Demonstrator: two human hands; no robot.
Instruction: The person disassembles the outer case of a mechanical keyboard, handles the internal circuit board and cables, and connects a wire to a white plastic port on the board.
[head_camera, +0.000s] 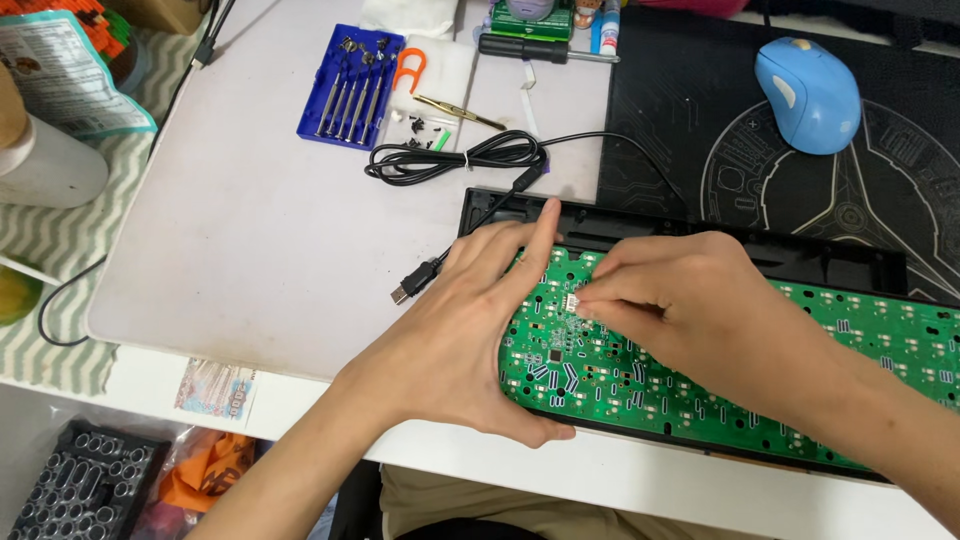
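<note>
Left hand (465, 335) lay flat, fingers spread, on left end of green board (700, 380) in black case (700, 235) at desk's front edge. Right hand (690, 305) pinched small white connector (572, 303) w/ thumb & fingertips. Cable (455, 160) coiled behind.

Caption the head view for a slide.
Left hand steadies green circuit board; right hand pinches small white connector.

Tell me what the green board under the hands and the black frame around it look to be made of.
Green circuit board: looks like rigid laminate with a glossy green coating, judging by its printed traces and small soldered parts. Black frame: probably moulded plastic, matte, with a thin raised rim. The left hand presses the board flat; the right hand pinches a small white connector.
</note>
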